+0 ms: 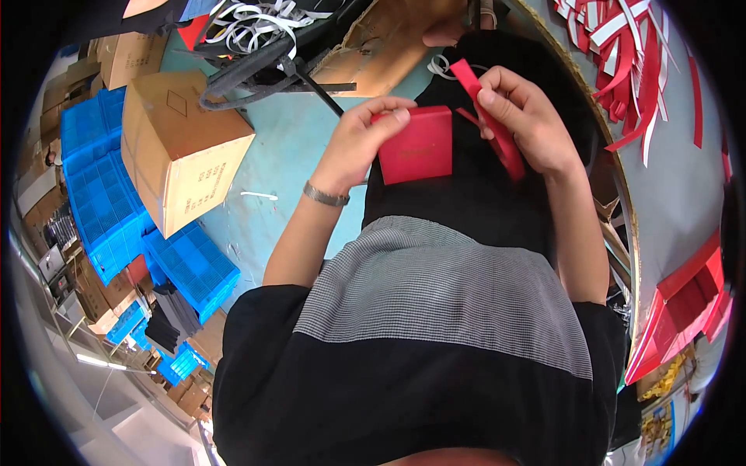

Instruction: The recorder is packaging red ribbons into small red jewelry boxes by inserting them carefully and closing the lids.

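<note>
A small square red box (420, 147) hangs over my dark-clothed lap, its front face toward me. My left hand (371, 132) grips it by the upper left corner, thumb on the front. To the right, my right hand (524, 116) pinches a red strip (503, 147), which looks like ribbon or folded card, between thumb and fingers. The strip runs slantwise from above the fingers to below the hand. Box and strip are apart. A thin white loop of cord (440, 66) shows behind the strip's top end.
On my right, a grey table (660, 194) bears a heap of red and white ribbons (628, 54) and a larger red box (688, 299). At left stand a cardboard carton (183, 147) and blue plastic crates (105, 194). White strips (260, 23) lie in a black holder ahead.
</note>
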`<state>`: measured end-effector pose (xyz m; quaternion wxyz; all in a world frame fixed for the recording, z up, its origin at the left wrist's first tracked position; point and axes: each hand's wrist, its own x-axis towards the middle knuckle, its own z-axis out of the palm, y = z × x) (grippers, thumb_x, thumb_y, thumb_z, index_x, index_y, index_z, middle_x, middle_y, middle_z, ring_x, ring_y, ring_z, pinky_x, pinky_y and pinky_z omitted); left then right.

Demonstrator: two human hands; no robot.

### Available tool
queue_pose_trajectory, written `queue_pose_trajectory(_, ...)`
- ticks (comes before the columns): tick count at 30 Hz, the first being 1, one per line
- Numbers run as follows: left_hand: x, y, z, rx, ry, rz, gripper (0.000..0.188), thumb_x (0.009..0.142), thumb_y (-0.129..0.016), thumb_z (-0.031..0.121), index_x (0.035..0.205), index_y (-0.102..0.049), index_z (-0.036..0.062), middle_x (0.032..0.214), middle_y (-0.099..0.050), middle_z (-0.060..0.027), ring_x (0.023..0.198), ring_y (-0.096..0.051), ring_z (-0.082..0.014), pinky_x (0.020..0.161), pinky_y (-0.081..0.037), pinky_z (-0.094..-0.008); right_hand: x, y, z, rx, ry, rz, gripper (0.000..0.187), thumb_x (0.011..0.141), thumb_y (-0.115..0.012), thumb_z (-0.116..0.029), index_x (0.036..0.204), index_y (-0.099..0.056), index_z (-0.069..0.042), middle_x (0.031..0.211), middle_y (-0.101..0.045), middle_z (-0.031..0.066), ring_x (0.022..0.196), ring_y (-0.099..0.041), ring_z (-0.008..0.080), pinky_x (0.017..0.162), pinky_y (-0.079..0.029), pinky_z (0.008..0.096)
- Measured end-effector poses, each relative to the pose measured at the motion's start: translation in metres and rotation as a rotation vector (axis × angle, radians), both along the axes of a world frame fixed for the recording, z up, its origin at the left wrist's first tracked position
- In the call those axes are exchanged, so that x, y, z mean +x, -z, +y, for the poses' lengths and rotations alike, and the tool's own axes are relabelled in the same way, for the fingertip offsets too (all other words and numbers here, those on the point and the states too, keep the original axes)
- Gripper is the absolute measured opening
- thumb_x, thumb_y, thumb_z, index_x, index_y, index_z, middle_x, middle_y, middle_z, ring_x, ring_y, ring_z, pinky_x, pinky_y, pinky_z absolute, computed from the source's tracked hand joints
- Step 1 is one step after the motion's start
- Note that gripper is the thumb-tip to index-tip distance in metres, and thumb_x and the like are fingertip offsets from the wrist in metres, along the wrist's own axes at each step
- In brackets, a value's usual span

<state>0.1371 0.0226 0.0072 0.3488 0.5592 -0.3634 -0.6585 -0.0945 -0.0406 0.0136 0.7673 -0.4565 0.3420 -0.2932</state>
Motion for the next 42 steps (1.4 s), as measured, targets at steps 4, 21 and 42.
queue_pose_trajectory(4, 0.008, 0.003, -0.004, 0.123, -0.140, 0.161, 0.030, 0.092, -0.054, 0.023, 0.111, -0.058, 0.0001, 0.091, -0.063, -0.0041, 0.083, -0.061, -0.0108, 0.075, -0.049, -0.0236, 0.005, 0.007, 0.000, 0.091, 0.029, -0.054, 0.021, 0.092, -0.057, -0.024, 0.083, -0.051, -0.006, 0.070, -0.051, -0.0016, 0.061, -0.049, 0.0062, 0.060, -0.042, 0.0207)
queue_pose_trajectory(21, -0.012, -0.018, -0.006, -0.208, 0.437, -0.305, 0.032, 0.082, -0.060, 0.010, 0.112, -0.056, -0.0005, 0.082, -0.062, -0.0034, 0.071, -0.056, -0.0097, 0.065, -0.045, -0.0234, -0.015, 0.012, -0.013, -0.294, -0.394, 0.165, 0.020, 0.086, -0.062, -0.019, 0.078, -0.051, -0.004, 0.066, -0.046, -0.0029, 0.058, -0.039, 0.0055, 0.052, -0.032, 0.0223)
queue_pose_trajectory(42, -0.014, -0.012, 0.001, -0.168, 0.467, -0.392, 0.023, 0.078, -0.068, 0.015, 0.096, -0.062, 0.0021, 0.074, -0.063, -0.0040, 0.064, -0.057, -0.0106, 0.060, -0.045, -0.0246, -0.003, 0.022, 0.001, -0.483, -0.360, 0.384, 0.026, 0.079, -0.066, -0.020, 0.068, -0.050, -0.002, 0.053, -0.044, 0.0040, 0.050, -0.041, 0.0141, 0.049, -0.032, 0.0308)
